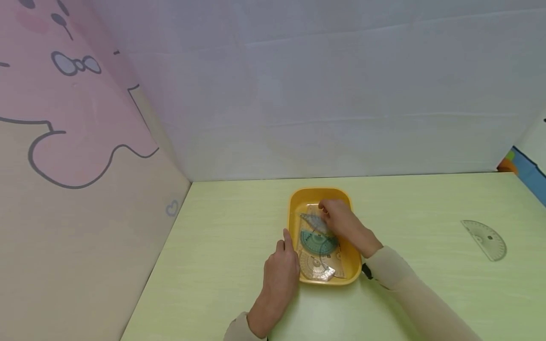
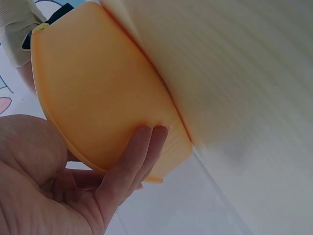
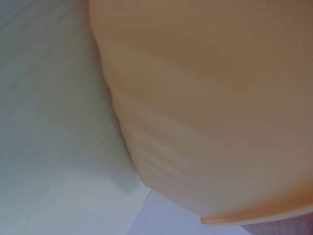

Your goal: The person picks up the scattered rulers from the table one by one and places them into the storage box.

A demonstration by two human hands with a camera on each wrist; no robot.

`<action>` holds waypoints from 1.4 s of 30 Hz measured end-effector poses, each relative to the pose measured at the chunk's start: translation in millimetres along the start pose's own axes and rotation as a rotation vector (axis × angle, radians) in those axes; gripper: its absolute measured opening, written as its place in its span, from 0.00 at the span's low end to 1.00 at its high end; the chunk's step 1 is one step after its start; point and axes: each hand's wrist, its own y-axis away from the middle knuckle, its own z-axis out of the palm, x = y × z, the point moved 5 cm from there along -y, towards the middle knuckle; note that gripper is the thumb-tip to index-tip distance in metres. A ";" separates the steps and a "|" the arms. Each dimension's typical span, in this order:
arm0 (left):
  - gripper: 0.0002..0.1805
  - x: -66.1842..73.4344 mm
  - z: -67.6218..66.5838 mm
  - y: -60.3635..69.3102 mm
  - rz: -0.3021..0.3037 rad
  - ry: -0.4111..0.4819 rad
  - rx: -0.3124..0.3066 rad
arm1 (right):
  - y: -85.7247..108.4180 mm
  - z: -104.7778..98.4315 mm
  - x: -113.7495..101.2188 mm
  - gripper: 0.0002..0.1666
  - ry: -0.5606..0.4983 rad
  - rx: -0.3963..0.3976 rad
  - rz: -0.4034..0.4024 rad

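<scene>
A yellow tray (image 1: 355,270) holds several see-through protractors, among them a green protractor (image 1: 317,243) and a clear protractor (image 1: 314,266) overlapping others. My left hand (image 1: 281,270) grips the tray's left side; in the left wrist view two fingers (image 2: 132,161) lie along its outer wall. My right hand (image 1: 341,219) reaches over the right rim into the tray. Its curled fingers pinch a bluish-grey protractor (image 1: 314,222) near the far end, with their tips partly hidden. The right wrist view shows mostly the tray's outer wall (image 3: 205,112).
Another clear protractor (image 1: 486,240) lies on the pale green table (image 1: 426,208) to the right. A white wall covering (image 1: 341,94) stands behind the table, and a pink-patterned panel (image 1: 85,156) at the left. Orange and blue items show at the far right corner.
</scene>
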 end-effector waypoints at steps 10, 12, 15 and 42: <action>0.27 0.2 1.2 -0.3 -0.004 -0.010 -0.003 | -0.3 4.5 -0.4 0.09 0.029 -0.005 0.001; 0.27 0.4 1.1 -0.7 -0.006 -0.008 -0.006 | -0.4 5.4 -0.4 0.09 0.036 -0.011 0.007; 0.27 0.4 1.5 -0.9 -0.008 -0.011 -0.007 | -0.3 5.3 -0.3 0.09 0.038 -0.011 0.009; 0.28 -1.2 -0.4 -0.3 0.000 -0.026 -0.001 | 8.1 -8.1 -2.8 0.13 -0.033 -0.021 -0.034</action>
